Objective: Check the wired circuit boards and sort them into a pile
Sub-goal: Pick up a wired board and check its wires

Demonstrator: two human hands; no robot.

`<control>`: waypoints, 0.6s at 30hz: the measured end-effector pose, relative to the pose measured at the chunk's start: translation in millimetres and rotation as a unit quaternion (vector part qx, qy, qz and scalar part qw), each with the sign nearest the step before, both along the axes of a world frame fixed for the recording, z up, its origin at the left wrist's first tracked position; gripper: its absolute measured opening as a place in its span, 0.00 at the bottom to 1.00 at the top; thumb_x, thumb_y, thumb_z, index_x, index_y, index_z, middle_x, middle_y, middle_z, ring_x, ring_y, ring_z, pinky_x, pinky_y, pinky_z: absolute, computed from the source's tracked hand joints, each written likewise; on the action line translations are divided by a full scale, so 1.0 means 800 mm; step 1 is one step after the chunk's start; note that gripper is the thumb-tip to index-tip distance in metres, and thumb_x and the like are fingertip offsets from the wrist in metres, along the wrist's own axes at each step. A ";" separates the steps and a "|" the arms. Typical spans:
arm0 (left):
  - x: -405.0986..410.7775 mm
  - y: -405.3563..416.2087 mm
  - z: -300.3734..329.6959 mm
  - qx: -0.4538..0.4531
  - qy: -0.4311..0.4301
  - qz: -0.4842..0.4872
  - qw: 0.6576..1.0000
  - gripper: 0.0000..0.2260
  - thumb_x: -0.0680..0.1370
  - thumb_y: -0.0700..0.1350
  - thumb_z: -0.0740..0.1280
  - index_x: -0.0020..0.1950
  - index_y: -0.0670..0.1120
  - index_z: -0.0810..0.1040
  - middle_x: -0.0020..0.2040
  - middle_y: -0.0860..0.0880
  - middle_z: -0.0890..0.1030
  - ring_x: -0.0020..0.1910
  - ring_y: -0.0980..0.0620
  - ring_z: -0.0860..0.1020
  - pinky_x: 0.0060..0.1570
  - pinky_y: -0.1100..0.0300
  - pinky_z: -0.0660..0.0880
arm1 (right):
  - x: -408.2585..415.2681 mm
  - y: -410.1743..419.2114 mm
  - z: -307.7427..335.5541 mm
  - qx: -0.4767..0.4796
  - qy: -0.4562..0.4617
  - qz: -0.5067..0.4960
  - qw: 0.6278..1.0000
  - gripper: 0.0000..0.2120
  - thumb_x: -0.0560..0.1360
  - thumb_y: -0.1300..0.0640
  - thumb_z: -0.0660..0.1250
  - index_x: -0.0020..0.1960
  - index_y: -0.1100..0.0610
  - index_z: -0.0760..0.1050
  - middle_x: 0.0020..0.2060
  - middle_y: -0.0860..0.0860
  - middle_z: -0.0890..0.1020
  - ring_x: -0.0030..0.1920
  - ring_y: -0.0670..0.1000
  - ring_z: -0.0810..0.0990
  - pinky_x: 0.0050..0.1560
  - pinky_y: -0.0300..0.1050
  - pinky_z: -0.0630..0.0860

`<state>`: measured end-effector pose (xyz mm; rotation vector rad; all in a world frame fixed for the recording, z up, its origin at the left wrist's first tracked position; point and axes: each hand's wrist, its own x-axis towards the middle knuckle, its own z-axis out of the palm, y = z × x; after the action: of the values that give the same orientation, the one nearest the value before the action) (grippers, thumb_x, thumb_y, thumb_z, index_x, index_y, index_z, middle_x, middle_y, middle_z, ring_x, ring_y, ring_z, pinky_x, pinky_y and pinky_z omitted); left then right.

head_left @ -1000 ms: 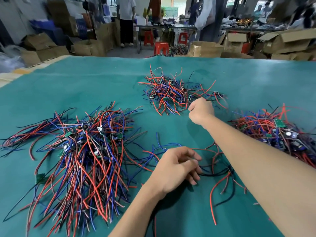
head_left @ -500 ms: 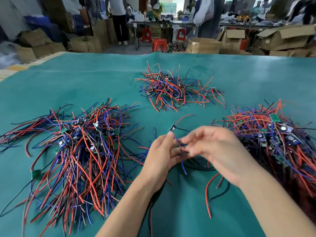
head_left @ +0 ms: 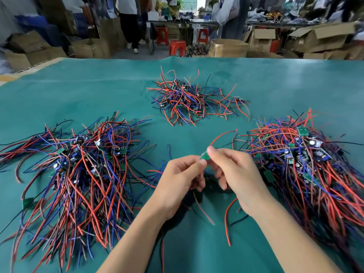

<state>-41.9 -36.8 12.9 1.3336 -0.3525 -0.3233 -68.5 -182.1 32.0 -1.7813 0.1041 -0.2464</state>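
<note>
on the far left, a big pile (head_left: 78,170) of wired boards lies on the green cloth (head_left: 78,91), its red, blue and black wires fanning toward the near edge and out to the left. small green and dark boards sit near the top of that heap.

moving right, a smaller pile (head_left: 189,101) rests farther back on the cloth, well apart from the other heaps, mostly a tangle of red and blue wires with a few dark parts in it.

in the middle, close to the camera, the left hand (head_left: 181,182) and the right hand (head_left: 236,174) meet above the cloth. both pinch one small green board (head_left: 204,155) between thumb and fingertips, the left from below and the right from above. the other fingers of both hands are loosely curled. a red wire (head_left: 220,136) arcs up and to the right from the board. more loose wires, red and black, trail on the cloth under and below the hands; which of them belong to the held board i cannot tell.

on the right, a third pile (head_left: 307,166) spreads toward the near right corner, with several green and blue boards showing on top.

beyond the cloth's far edge stand cardboard boxes (head_left: 228,47), red stools (head_left: 177,47), and people, all blurred.
</note>
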 end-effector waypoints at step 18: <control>-0.005 0.002 0.005 -0.016 0.062 -0.063 0.996 0.15 0.78 0.49 0.67 0.48 0.37 0.80 0.41 0.40 0.82 0.36 0.46 0.82 0.37 0.60 0.78 | 0.000 -0.021 0.007 0.185 0.025 0.075 0.980 0.19 0.60 0.49 0.79 0.46 0.59 0.88 0.42 0.54 0.86 0.36 0.45 0.79 0.31 0.36 0.68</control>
<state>-45.5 -35.3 17.3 1.2553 -0.3381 -0.5017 -68.8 -199.2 37.3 -1.4164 0.0464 -0.0660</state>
